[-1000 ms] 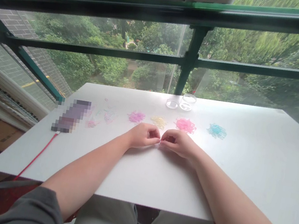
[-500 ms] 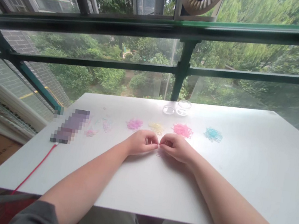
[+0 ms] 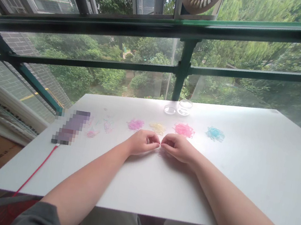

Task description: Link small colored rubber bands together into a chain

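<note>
The left hand [image 3: 145, 143] and right hand [image 3: 177, 148] meet near the middle of the bench [image 3: 127, 188]. On each, thumb and forefinger come together at the tips; whether either grip is clenched on a band cannot be told at this size. Faint pinkish strands [image 3: 160, 153] lie just below the right hand's fingertips.

Surrounding items: beyond the hands, left to right, lie a purple heap [image 3: 135, 124], a yellow heap [image 3: 157, 128], a pink heap [image 3: 184, 130] and a blue heap [image 3: 215, 134] of thin bands. The yellow and pink heaps sit closest to the hands. A transparent jar [image 3: 184, 108] and a shallow transparent dish [image 3: 169, 110] stand near the far edge.

Obstructions: at left, small mixed clusters [image 3: 108, 126] lie near a pixelated dark object [image 3: 71, 127]; its red cable [image 3: 34, 174] crosses the front edge.

Edges and room: a green railing [image 3: 184, 66] rises beyond the far edge. Both forearms cross the front edge, with bench surface between them. To the right, surface extends from the blue heap to the side edge.
</note>
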`<state>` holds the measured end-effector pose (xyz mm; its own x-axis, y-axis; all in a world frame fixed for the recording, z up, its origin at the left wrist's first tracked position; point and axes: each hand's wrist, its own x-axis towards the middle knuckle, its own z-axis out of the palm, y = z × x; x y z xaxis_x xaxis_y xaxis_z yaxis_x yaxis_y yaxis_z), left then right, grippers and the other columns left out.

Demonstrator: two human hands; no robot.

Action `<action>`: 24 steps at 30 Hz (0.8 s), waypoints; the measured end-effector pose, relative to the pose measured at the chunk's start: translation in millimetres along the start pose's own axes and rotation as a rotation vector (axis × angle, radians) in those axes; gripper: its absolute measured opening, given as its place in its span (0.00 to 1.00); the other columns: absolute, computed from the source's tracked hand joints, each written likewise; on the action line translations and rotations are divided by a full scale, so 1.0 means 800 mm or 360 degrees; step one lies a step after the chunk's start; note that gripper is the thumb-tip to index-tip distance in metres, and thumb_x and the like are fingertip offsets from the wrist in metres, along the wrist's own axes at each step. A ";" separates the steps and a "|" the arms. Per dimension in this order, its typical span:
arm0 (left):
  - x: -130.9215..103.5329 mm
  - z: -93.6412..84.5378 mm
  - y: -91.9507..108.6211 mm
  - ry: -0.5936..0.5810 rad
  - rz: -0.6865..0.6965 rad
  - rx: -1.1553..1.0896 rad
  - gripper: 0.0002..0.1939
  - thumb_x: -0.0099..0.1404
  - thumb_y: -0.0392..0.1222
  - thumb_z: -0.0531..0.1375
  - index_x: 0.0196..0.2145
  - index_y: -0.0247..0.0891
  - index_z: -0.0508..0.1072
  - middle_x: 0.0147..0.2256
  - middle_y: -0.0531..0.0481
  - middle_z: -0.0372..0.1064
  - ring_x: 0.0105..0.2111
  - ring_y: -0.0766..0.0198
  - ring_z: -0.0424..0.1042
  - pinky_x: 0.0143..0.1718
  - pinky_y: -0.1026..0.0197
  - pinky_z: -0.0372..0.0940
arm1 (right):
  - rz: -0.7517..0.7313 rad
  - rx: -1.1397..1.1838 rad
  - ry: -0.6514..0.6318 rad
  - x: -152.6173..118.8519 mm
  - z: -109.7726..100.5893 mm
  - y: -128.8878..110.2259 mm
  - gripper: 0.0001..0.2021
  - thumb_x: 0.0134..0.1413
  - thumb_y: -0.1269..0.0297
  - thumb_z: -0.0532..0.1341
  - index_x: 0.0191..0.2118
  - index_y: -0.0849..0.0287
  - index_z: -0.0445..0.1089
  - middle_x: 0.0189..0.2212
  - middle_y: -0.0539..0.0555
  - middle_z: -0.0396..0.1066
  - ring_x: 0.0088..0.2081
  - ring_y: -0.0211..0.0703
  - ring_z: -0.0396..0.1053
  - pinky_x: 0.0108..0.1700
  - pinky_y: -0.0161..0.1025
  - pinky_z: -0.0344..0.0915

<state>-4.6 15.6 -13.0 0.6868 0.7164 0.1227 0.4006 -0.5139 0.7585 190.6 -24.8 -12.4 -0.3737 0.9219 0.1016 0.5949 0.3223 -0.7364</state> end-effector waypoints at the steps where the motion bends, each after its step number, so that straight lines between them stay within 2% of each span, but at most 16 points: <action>1: 0.000 0.000 0.000 -0.0004 0.0003 0.0001 0.09 0.56 0.43 0.58 0.30 0.35 0.73 0.26 0.51 0.70 0.22 0.71 0.62 0.25 0.68 0.58 | -0.0001 0.0005 0.0004 0.000 0.000 0.001 0.06 0.49 0.67 0.56 0.29 0.61 0.69 0.21 0.49 0.65 0.22 0.34 0.60 0.25 0.32 0.56; 6: 0.001 -0.001 0.000 0.0016 0.0004 0.0043 0.08 0.56 0.43 0.58 0.30 0.35 0.73 0.28 0.51 0.71 0.23 0.71 0.63 0.26 0.68 0.59 | 0.0000 0.0052 0.0027 0.000 -0.001 0.003 0.06 0.48 0.66 0.57 0.30 0.61 0.69 0.20 0.48 0.63 0.22 0.33 0.59 0.24 0.32 0.55; 13: -0.001 -0.007 0.006 -0.0055 -0.0004 0.0027 0.09 0.57 0.43 0.58 0.31 0.36 0.74 0.28 0.51 0.71 0.24 0.71 0.65 0.27 0.68 0.60 | 0.0013 0.0099 0.0014 -0.002 -0.002 0.004 0.05 0.46 0.67 0.58 0.32 0.61 0.68 0.19 0.46 0.62 0.21 0.32 0.58 0.24 0.31 0.54; 24: 0.001 0.003 0.002 -0.0036 0.0043 0.0002 0.07 0.56 0.41 0.57 0.29 0.35 0.72 0.27 0.52 0.70 0.23 0.71 0.63 0.26 0.68 0.58 | -0.0050 0.0106 0.0077 -0.002 0.000 0.000 0.03 0.47 0.69 0.57 0.27 0.61 0.67 0.19 0.47 0.60 0.22 0.32 0.56 0.24 0.31 0.53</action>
<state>-2.2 13.9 -12.9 0.7107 0.6917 0.1286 0.3825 -0.5333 0.7545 191.0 -26.5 -12.4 -0.3559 0.9214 0.1563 0.5342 0.3378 -0.7749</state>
